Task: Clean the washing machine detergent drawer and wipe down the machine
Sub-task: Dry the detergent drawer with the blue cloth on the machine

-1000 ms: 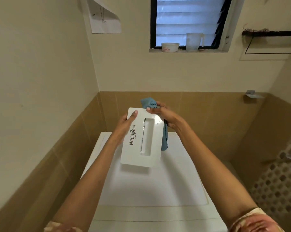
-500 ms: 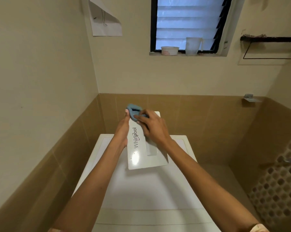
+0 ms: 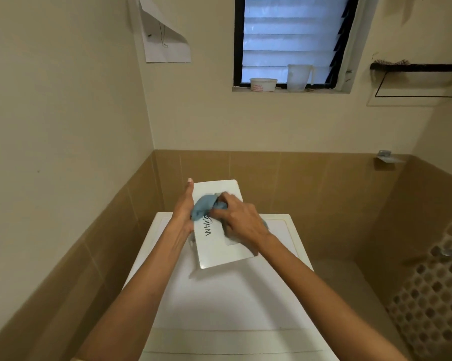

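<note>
Detergent drawer front [image 3: 219,252]: dark brand lettering reading "Whirl" (the following letters lie under the blue cloth [image 3: 201,207]). White tub [image 3: 263,84] on the windowsill: red print, too small to read.

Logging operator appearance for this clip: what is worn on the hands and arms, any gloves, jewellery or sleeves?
No gloves. The left hand and right hand are bare, with no ring, watch or bracelet visible on the sides shown. Both forearms are uncovered down to the frame's bottom edge; no sleeve shows clearly.
</note>
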